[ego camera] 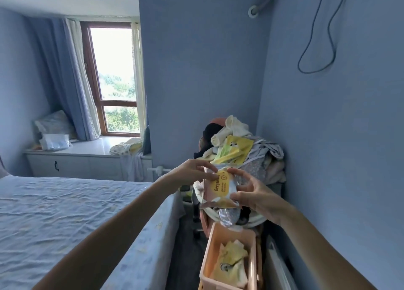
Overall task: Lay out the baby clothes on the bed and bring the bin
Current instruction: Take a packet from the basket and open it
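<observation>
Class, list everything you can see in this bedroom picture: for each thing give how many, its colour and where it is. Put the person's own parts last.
bed: one, pale blue sheet, lower left
window: one, brown frame, back left wall
curtain: one, blue, left of window
clothes pile: one, mixed colours, heaped on chair in corner
bin: one, peach, bottom centre, yellow packets inside
cable: one, dark, hanging on right wall
packet: one, yellow and white, held above bin
hands: two, left hand and right hand both holding the packet
</observation>
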The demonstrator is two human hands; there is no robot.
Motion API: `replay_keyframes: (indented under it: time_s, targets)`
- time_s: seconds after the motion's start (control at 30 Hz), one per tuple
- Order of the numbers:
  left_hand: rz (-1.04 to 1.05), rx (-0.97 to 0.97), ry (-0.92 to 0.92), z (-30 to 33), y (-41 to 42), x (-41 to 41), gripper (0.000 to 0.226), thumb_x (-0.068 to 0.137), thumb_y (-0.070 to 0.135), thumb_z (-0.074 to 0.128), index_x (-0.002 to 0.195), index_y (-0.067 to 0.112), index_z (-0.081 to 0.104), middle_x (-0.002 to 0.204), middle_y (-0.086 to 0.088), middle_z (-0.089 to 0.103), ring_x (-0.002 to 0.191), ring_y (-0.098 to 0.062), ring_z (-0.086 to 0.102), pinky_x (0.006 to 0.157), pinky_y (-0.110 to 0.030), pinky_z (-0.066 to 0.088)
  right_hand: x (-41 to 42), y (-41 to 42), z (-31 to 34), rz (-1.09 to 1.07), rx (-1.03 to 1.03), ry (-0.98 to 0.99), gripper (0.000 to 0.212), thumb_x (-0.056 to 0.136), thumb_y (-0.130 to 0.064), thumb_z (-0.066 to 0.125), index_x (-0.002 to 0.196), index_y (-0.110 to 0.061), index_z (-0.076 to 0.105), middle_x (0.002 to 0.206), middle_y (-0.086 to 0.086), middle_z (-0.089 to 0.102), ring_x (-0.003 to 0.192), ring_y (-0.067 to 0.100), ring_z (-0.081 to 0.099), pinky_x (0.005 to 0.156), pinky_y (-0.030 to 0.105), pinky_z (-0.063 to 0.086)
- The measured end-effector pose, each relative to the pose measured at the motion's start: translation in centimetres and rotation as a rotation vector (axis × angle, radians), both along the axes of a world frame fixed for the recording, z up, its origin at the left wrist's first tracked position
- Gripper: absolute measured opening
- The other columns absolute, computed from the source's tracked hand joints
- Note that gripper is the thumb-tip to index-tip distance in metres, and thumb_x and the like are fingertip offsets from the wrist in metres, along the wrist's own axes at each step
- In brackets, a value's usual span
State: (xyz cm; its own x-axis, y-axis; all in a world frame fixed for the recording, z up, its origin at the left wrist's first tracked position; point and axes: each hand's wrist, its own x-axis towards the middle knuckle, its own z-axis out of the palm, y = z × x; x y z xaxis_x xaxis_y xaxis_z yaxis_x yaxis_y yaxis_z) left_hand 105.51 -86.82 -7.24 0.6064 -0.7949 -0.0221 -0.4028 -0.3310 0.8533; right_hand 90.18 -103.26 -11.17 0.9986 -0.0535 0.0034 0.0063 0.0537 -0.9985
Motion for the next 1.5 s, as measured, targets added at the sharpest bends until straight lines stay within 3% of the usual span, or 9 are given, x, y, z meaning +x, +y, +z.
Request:
replay_keyframes:
  time_s: [0.3,0.5,0.57,0.67,0.87,1.07,1.2,1.4,1.5]
  targets:
    - [0.074,-0.025,-0.014,-0.2,-0.8,-1.6,0.019,0.084,0.031,0.069,0.095,0.016,0.072,0.080,0.011,0.057,0.070,-0.004,0.052,0.041,-0.003,0.035,-0.5,0.4,-0.9,0.032,0.014,-0.013,0.074,0.075,-0.002,0.073,0.136,-0.028,0.039,0.114,0.029,0.064,0.100,0.034,0.065,0.078,0.033,0.056]
    - [0.102,-0.104,-0.109,-1.4,-1.3,-2.4,0.014,0.083,0.031,0.070,0.089,0.019,0.071,0.077,0.008,0.054,0.064,-0.003,0.049,0.045,-0.005,0.036,-0.6,0.4,-0.9,-0.047,0.075,0.015,0.066,0.076,0.000,0.068,0.133,-0.021,0.042,0.103,0.021,0.069,0.090,0.027,0.068,0.073,0.029,0.058]
    - [0.143,-0.098,-0.321,-2.0,-1.7,-2.5,0.009,0.082,0.034,0.071,0.084,0.026,0.070,0.090,0.003,0.061,0.067,-0.003,0.050,0.052,-0.010,0.038,-0.5,0.5,-0.9,-0.062,0.088,0.027,0.065,0.076,0.001,0.068,0.132,-0.019,0.043,0.100,0.020,0.069,0.087,0.026,0.069,0.071,0.028,0.059]
    - [0.170,-0.060,-0.564,-2.7,-2.1,-2.7,0.008,0.081,0.040,0.069,0.085,0.033,0.070,0.130,0.002,0.059,0.096,-0.012,0.060,0.076,-0.033,0.052,-0.4,0.5,-1.1,-0.086,0.106,0.034,0.062,0.076,0.002,0.068,0.131,-0.016,0.044,0.093,0.016,0.071,0.080,0.021,0.070,0.064,0.024,0.058]
    - [0.111,-0.228,-0.563,-3.4,-1.8,-2.6,0.021,0.083,0.037,0.068,0.071,0.051,0.056,0.145,0.011,0.043,0.118,-0.018,0.054,0.091,-0.046,0.049,-0.3,0.3,-1.1,-0.078,0.127,0.027,0.055,0.079,0.007,0.064,0.125,-0.017,0.045,0.094,0.017,0.072,0.080,0.023,0.071,0.063,0.025,0.058]
    - [0.110,-0.292,-0.612,-4.2,-1.8,-3.2,0.017,0.084,0.035,0.066,0.074,0.046,0.057,0.130,0.025,0.052,0.093,-0.005,0.055,0.074,-0.030,0.052,-0.3,0.3,-1.3,-0.089,0.127,0.035,0.052,0.081,0.009,0.063,0.124,-0.013,0.043,0.097,0.018,0.071,0.080,0.022,0.072,0.065,0.024,0.058]
    - [0.069,-0.397,-0.591,-4.0,-1.8,-3.9,0.024,0.084,0.029,0.068,0.075,0.048,0.057,0.118,0.042,0.043,0.108,0.000,0.049,0.082,-0.027,0.051,-0.3,-0.1,-1.9,-0.108,0.111,0.022,0.053,0.080,0.006,0.064,0.125,-0.012,0.042,0.100,0.019,0.070,0.081,0.020,0.071,0.068,0.024,0.058]
    - [-0.038,-0.329,-0.458,-5.1,-0.6,-3.7,0.007,0.079,0.049,0.064,0.081,0.044,0.066,0.137,0.024,0.042,0.131,-0.012,0.035,0.101,-0.048,0.043,-0.5,-0.4,-2.8,-0.086,0.137,-0.024,0.101,0.043,-0.027,0.094,0.129,-0.012,0.044,0.106,0.021,0.070,0.089,0.024,0.071,0.069,0.025,0.057]
    - [-0.034,-0.251,-0.216,-5.3,0.5,-4.0,0.019,0.092,0.027,0.056,0.088,0.019,0.072,0.144,0.007,0.042,0.124,-0.007,0.043,0.091,-0.015,0.046,-0.5,0.4,-3.2,-0.069,0.102,-0.021,0.090,0.057,-0.019,0.088,0.134,-0.012,0.041,0.109,0.024,0.068,0.091,0.026,0.070,0.072,0.027,0.057]
